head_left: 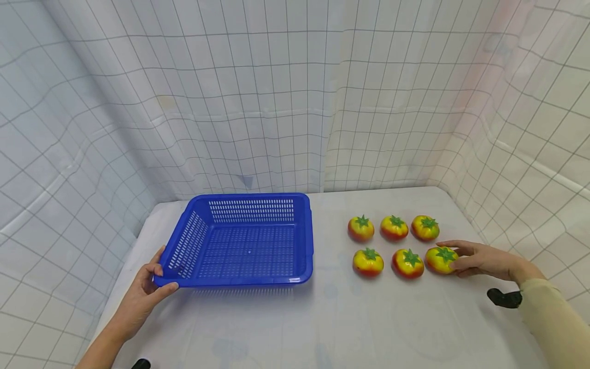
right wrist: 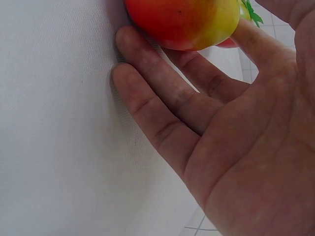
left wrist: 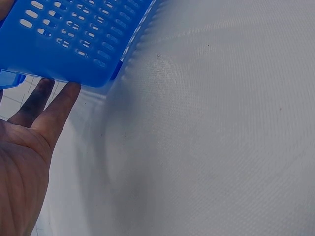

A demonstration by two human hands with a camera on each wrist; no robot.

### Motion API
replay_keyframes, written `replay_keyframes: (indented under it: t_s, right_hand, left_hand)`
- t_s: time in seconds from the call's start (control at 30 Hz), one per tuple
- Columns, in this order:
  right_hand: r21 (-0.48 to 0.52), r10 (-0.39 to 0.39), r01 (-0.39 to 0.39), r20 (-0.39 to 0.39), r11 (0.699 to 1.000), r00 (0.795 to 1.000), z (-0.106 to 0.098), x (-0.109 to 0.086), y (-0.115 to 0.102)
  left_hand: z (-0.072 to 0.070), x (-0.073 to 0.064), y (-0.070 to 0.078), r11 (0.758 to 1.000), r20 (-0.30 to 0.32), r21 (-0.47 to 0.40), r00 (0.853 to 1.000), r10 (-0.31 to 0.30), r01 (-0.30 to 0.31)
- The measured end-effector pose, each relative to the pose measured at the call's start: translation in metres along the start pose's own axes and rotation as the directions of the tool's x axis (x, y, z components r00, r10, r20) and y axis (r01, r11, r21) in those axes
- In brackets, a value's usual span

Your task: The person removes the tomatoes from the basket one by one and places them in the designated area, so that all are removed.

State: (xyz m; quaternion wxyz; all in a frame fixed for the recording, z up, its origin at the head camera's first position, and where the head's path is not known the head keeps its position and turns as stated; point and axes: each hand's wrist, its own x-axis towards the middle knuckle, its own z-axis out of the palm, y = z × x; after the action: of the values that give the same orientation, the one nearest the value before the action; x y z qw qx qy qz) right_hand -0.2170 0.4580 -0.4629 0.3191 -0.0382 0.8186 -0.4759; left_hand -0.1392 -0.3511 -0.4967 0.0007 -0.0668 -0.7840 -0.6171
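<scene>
In the head view, a blue plastic basket (head_left: 249,281) with slotted walls stands on the left, nothing inside it. My left hand (head_left: 140,297) grips its near left corner, thumb along the front rim and fingers at the left side. The left wrist view shows fingertips (left wrist: 73,89) right at the lip of the basket (left wrist: 59,64). On the right, my right hand (head_left: 484,260) holds a yellow-and-red tomato (head_left: 440,260) with a green leafy top, thumb in front and fingers behind. Two fingers (right wrist: 142,93) extend low beside that tomato (right wrist: 182,24) in the right wrist view.
Several similar tomatoes (head_left: 367,263) lie in two rows on the white-covered table (head_left: 369,328), right of the basket. White gridded sheets (head_left: 295,102) hang at the back and both sides. The right-hand sheet stands close to my right arm (head_left: 548,312).
</scene>
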Motion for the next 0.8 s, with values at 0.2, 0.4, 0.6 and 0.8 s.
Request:
replay_keyframes:
  t_s: [0.2, 0.4, 0.6, 0.8]
  right_hand:
    - [0.006, -0.019, 0.019, 0.012, 1.0, 1.0, -0.001, 0.0, 0.002]
    - [-0.007, -0.021, 0.021, 0.017, 1.0, 1.0, -0.002, -0.002, 0.002]
    - [-0.038, 0.0, 0.0, -0.012, 0.999, 1.0, -0.004, -0.007, 0.001]
    - [-0.1, -0.023, 0.017, -0.063, 0.995, 0.998, -0.012, -0.018, -0.004]
  left_hand:
    - [0.0, 0.0, 0.0, 1.0, 0.001, 0.01, 1.0, 0.0, 0.0]
    - [-0.002, -0.001, 0.003, 0.998, -0.004, 0.052, 1.0, -0.018, 0.019]
    - [-0.003, 0.0, 0.006, 0.997, 0.004, 0.079, 1.0, -0.025, 0.024]
    - [-0.009, 0.001, 0.006, 0.996, 0.037, 0.084, 0.999, 0.001, -0.004]
